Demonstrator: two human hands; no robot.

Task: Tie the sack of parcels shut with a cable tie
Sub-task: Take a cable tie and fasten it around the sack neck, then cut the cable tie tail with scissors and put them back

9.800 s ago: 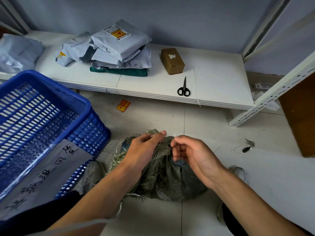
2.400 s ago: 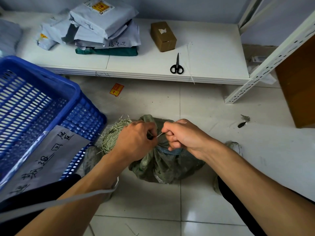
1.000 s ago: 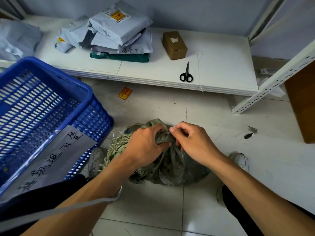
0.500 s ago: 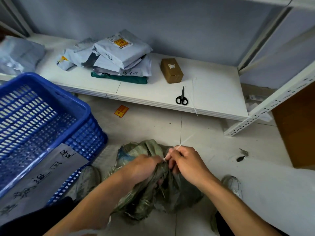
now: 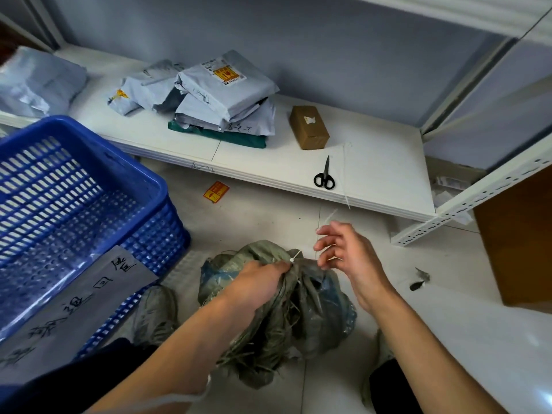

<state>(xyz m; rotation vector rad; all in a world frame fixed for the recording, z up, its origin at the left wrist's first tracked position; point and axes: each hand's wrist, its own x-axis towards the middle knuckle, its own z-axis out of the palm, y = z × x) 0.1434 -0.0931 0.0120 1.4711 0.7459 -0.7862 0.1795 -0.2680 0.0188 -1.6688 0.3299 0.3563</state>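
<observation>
The grey-green woven sack (image 5: 301, 306) lies on the tiled floor between my feet. My left hand (image 5: 257, 283) is clenched around its bunched neck. A white cable tie (image 5: 295, 257) circles the neck right beside my left knuckles, its small head sticking out. The tie's thin tail (image 5: 328, 218) stands up blurred past the fingertips of my right hand (image 5: 343, 253). That hand hovers just right of the neck with its fingers spread apart. I see no grip on the tail.
A blue plastic crate (image 5: 143, 186) with a handwritten paper label stands at the left. The low white shelf (image 5: 388, 174) carries black scissors (image 5: 324, 176), a spare cable tie (image 5: 345, 180), a brown box (image 5: 309, 127) and stacked grey parcels (image 5: 221, 97). A brown carton (image 5: 519, 243) is at the right.
My right hand has gone from a pinch on the tie's tail to spread fingers and moved up to the right. My left hand stays clamped on the sack's neck.
</observation>
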